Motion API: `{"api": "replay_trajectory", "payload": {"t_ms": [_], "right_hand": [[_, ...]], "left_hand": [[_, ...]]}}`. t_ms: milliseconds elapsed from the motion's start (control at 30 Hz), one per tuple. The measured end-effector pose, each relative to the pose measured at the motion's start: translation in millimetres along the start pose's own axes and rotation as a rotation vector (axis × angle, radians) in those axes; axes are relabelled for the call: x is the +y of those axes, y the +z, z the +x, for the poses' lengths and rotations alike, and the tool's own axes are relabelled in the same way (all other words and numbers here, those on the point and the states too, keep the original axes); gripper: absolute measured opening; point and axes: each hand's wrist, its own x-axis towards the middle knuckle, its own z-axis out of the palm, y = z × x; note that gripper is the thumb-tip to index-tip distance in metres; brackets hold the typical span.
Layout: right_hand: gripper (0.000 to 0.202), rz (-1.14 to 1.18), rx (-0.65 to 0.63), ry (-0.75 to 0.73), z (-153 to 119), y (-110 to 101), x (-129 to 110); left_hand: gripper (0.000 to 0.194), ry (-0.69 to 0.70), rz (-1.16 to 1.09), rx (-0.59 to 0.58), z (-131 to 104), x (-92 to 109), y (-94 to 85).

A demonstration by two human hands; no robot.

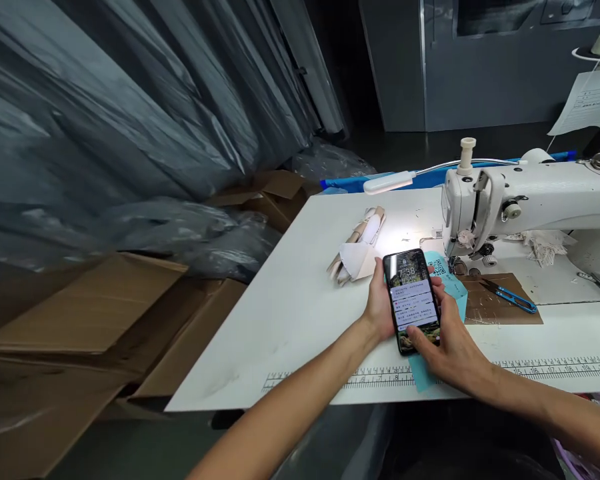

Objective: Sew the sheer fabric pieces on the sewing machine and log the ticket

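A black smartphone point(413, 303) with a lit lock screen is held upright between both hands over the front of the white sewing table point(280, 300). My left hand point(380, 307) is closed around its left edge. On the other side my right hand point(445, 333) grips the right edge, its thumb over the lower part of the screen. Partly hidden behind the phone and hand lies a light blue paper point(453, 287) with a QR code. Right of it, blue-handled thread snips point(515, 298) rest on a brown board point(485, 313).
A white sewing machine point(530, 200) stands at the right, with a lit lamp point(390, 182) beside its head. A bundle of fabric pieces point(359, 247) lies left of the phone. Cardboard boxes point(90, 307) and plastic sheeting point(155, 113) fill the left side. A printed ruler point(380, 379) runs along the front edge.
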Motion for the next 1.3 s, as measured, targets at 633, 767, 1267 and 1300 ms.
{"api": "replay_trajectory", "payload": {"t_ms": [633, 767, 1267, 1300], "right_hand": [[0.041, -0.528, -0.120, -0.392, 52.7, -58.5, -29.3], [0.045, -0.646, 0.001, -0.499, 81.5, -27.5, -23.9], [0.015, -0.487, -0.070, -0.550, 8.6, -47.3, -9.4], [0.016, -0.471, -0.046, -0.522, 10.9, -45.4, -8.8]], "left_hand": [[0.090, -0.028, -0.051, -0.140, 9.6, 10.0, -25.2], [0.079, -0.017, -0.088, -0.110, 9.9, 9.1, -26.9], [0.094, -0.009, -0.092, -0.046, 5.8, 7.2, -16.7], [0.094, -0.005, -0.097, -0.035, 5.7, 6.8, -16.1]]}}
